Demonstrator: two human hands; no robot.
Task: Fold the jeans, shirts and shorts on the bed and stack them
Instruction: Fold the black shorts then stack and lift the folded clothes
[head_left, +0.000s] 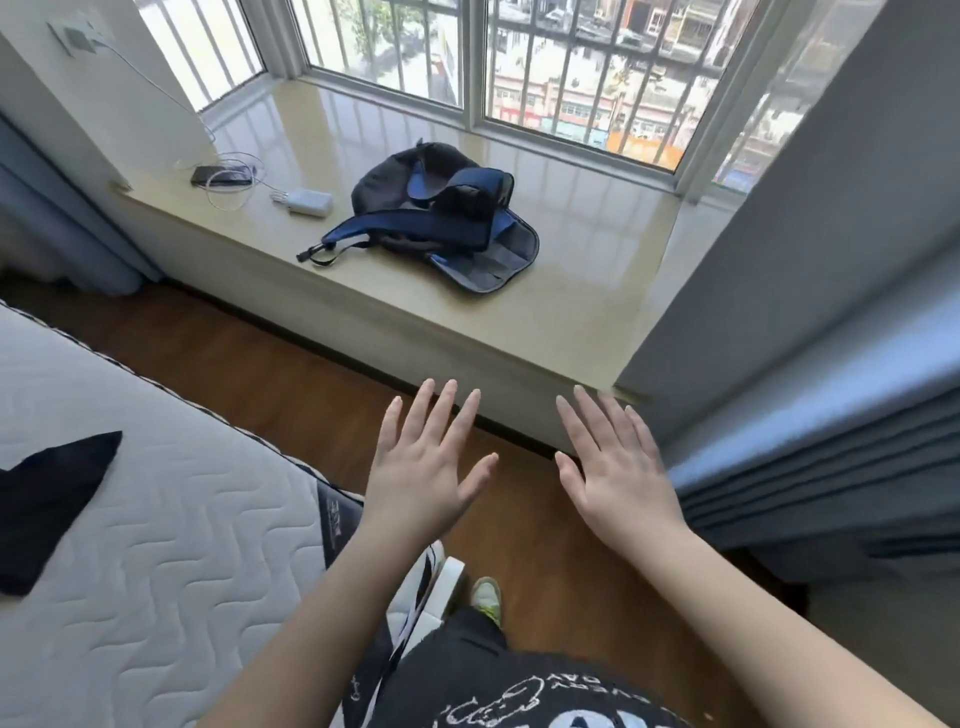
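Note:
My left hand (423, 465) and my right hand (615, 470) are stretched out side by side over the wooden floor, fingers straight and spread, holding nothing. The bed (171, 519), a white quilted mattress, fills the lower left. A dark navy garment (49, 506) lies on it at the left edge, only partly in view. Both hands are well to the right of that garment and apart from the bed.
A wide window ledge (571, 291) lies ahead, with a dark blue backpack (441, 218), a white charger (310, 202) and a phone (221, 175) with cables on it. Grey-blue curtains (831, 441) hang at the right. Wooden floor (291, 384) runs between bed and ledge.

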